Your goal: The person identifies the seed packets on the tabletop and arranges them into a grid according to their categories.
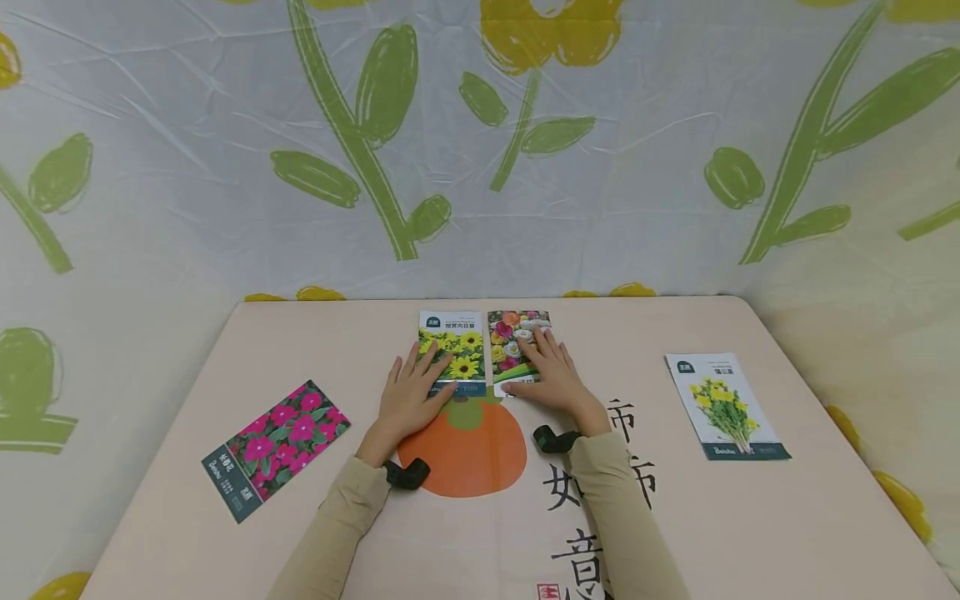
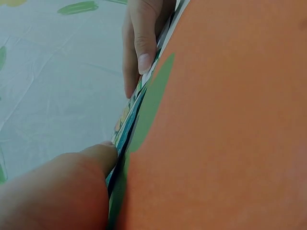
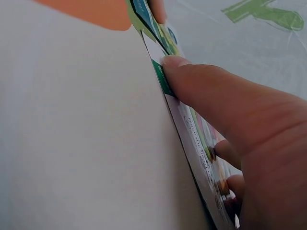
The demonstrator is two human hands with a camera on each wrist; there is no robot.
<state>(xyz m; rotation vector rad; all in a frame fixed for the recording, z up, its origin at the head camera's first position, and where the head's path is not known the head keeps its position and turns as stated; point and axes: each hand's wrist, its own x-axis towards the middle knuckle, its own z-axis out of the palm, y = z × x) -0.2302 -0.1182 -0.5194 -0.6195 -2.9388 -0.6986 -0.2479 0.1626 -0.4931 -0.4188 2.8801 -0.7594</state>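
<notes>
Two flower seed packets lie side by side near the far edge of the table. My left hand (image 1: 411,393) rests with spread fingers on the packet with yellow flowers (image 1: 467,367). On the packet with mixed roses (image 1: 504,340), my right hand (image 1: 553,377) lies flat, fingers pointing away and thumb along the near edge. The right wrist view shows the right thumb (image 3: 206,86) pressing the white and green border of the rose packet (image 3: 184,112). In the left wrist view, the left thumb (image 2: 98,158) touches the yellow-flower packet's dark teal border (image 2: 128,132).
A packet with pink flowers (image 1: 288,437) lies tilted at the left. Another packet with a bunch of yellow flowers (image 1: 723,404) lies at the right. The pale pink tablecloth (image 1: 465,550) carries an orange persimmon print (image 1: 465,454) and black brush characters (image 1: 577,546). Behind hangs a flower-patterned curtain (image 1: 225,167).
</notes>
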